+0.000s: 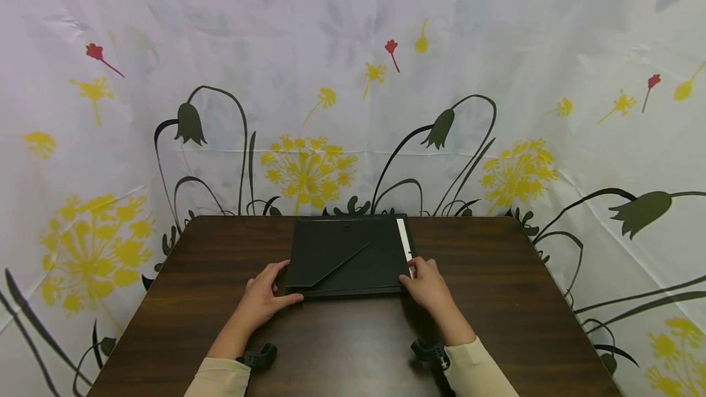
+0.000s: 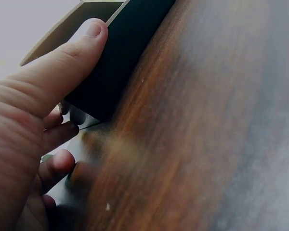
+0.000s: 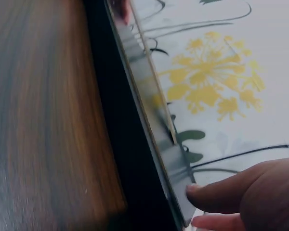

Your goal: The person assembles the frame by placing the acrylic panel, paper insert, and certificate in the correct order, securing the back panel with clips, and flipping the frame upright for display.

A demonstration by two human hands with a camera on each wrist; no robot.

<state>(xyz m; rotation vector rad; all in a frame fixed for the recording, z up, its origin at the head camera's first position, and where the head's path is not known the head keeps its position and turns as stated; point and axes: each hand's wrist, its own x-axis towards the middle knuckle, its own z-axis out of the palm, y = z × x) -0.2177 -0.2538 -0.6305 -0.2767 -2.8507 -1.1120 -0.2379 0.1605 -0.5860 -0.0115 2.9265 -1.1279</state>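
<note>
A black picture frame (image 1: 353, 292) lies face down on the table, its long near edge toward me. Its back panel (image 1: 331, 250), with a diagonal line across it, sits shifted left and leaves a pale strip (image 1: 404, 239) bare along the right side. My left hand (image 1: 263, 296) grips the near left corner, thumb on the near edge (image 2: 118, 60) and a finger at the left side. At the near right corner, my right hand (image 1: 427, 285) holds the frame with thumb and fingers. In the right wrist view a shiny surface (image 3: 151, 115) shows between frame rim and raised panel edge.
The dark wooden table (image 1: 474, 262) carries the frame near its far edge. A white curtain (image 1: 353, 29) printed with flowers hangs behind and at both sides. Each wrist wears a black band (image 1: 259, 357).
</note>
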